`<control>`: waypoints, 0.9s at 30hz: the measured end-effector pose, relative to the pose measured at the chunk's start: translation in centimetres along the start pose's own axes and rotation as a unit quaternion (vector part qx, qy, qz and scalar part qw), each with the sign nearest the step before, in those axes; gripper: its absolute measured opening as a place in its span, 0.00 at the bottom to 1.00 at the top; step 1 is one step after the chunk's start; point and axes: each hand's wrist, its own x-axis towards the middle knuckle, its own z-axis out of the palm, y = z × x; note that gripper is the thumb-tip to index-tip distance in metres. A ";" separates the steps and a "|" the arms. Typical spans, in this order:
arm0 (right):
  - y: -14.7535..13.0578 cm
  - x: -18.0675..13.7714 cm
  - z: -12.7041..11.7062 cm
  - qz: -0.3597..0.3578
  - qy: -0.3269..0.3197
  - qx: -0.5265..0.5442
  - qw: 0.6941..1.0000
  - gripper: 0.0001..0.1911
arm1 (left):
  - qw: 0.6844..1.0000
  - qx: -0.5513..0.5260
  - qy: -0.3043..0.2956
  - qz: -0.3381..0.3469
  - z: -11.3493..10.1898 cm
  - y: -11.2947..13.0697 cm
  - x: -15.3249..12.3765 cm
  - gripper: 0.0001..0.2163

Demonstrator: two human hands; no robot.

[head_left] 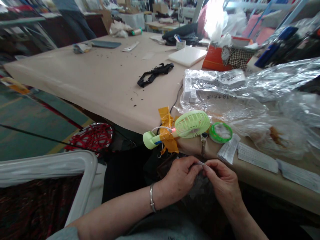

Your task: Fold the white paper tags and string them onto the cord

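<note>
My left hand [180, 179] and my right hand [222, 181] meet just below the table's front edge, over my lap. Both pinch a small pale strip [201, 163] between thumb and fingertips. A silver bangle sits on my left wrist. Dark fabric [197, 193] lies on my lap under the hands. Right above them a light green hand fan [186, 126] is fixed to the table edge with orange tape [167, 131], a cable running to it.
A green-rimmed round tin [220, 132] and white paper labels [257, 157] lie near the edge. Clear plastic bags [225, 100] pile up at right. A black fabric piece [155, 73] lies mid-table. A white-rimmed bin [50, 186] stands at left. A person stands far back.
</note>
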 end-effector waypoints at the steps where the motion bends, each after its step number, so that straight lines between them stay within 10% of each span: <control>1: -0.1 0.1 0.0 -0.008 0.004 -0.009 1.000 0.09 | 1.000 0.012 0.009 0.009 -0.1 0.0 0.1 0.09; 27: 0.0 1.1 0.0 -0.090 0.018 -0.082 0.992 0.07 | 0.994 0.072 0.043 0.068 0.0 -0.7 1.6 0.11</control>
